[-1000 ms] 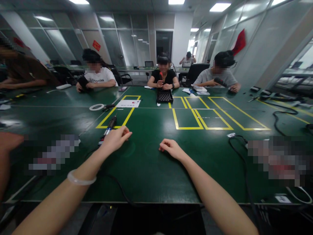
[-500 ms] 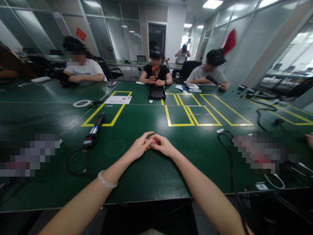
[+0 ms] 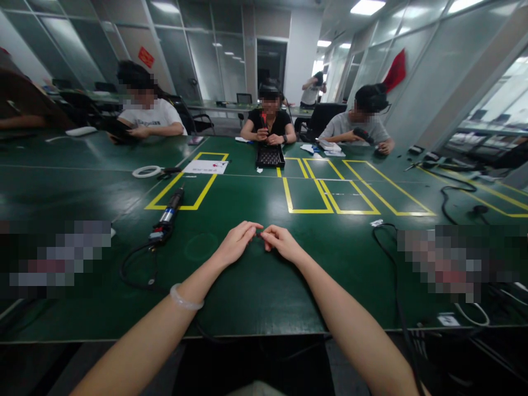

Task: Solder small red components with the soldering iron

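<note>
My left hand (image 3: pixel 238 243) is held over the table's near middle, its fingers loosely bent and pointing right. A pale translucent bangle (image 3: pixel 186 297) circles the left wrist. Facing it is my right hand (image 3: pixel 284 245), with fingers bent toward the left. The fingertips of the two hands almost meet; whether they touch I cannot tell. I see nothing held in either hand. An electric screwdriver (image 3: pixel 168 213) with a black cord lies to the left of my left hand. Both hands are above the green table top (image 3: pixel 256 297).
Yellow tape outlines (image 3: pixel 309 211) mark the table ahead. A white sheet (image 3: pixel 206 167) and a white cable coil (image 3: pixel 147 171) lie at far left. Across the table, a person sits behind a black tray (image 3: pixel 270 158). Black cable (image 3: pixel 390 264) runs at right; blurred patches hide items on both sides.
My hands have drawn slightly apart; their fingers overlapped before, and now only the fingertips are close together. The whole view has shifted slightly, so the table's items appear further right.
</note>
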The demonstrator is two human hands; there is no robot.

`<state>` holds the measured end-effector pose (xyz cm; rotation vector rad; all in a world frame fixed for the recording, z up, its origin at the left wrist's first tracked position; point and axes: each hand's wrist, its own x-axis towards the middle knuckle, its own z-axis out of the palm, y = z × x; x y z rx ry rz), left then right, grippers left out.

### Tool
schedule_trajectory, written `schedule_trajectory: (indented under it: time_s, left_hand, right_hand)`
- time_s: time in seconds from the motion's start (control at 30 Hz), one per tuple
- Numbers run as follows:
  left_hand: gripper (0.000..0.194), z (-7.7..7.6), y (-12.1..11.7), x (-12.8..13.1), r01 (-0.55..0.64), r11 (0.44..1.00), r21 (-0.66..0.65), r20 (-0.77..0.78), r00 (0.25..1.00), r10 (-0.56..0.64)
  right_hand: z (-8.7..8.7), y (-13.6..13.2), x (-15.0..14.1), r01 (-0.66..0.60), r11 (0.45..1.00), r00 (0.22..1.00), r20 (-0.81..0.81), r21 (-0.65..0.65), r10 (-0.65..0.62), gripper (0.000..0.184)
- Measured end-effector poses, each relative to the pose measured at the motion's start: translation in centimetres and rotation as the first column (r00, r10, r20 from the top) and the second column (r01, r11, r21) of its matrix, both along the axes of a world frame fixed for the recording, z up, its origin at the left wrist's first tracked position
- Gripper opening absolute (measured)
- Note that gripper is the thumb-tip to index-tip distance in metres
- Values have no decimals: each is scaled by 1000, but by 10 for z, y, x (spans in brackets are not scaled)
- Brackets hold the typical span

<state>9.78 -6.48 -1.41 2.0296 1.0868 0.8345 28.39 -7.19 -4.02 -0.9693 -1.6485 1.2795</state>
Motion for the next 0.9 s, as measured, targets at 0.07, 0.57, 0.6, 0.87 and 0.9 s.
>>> schedule_trajectory:
  time_s: [0.07, 0.57, 0.6, 0.87, 0.9]
  left_hand:
    - [34, 4, -2, -1, 27, 998, 55, -7, 1000, -26]
    - [25, -1, -3, -3, 26, 995, 96, -31, 999, -23]
    - [25, -1, -3, -4, 18, 995, 97, -36, 999, -14]
    - [28, -1, -4, -3, 2, 999, 50, -13, 1000, -2]
    - [29, -1, -4, -3, 4, 999, 49, -4, 1000, -4]
  right_hand:
    - [2, 0, 0, 28, 1000, 999, 37, 15, -28, 34]
    - [-6, 2, -5, 33, 999, 990, -138, -25, -36, 33]
    - [-7, 2, -5, 21, 1000, 987, -159, -23, -25, 33]
    - [-5, 2, -4, 24, 1000, 987, -159, -16, -26, 29]
    - [-5, 2, -4, 29, 999, 988, -154, -17, -32, 29]
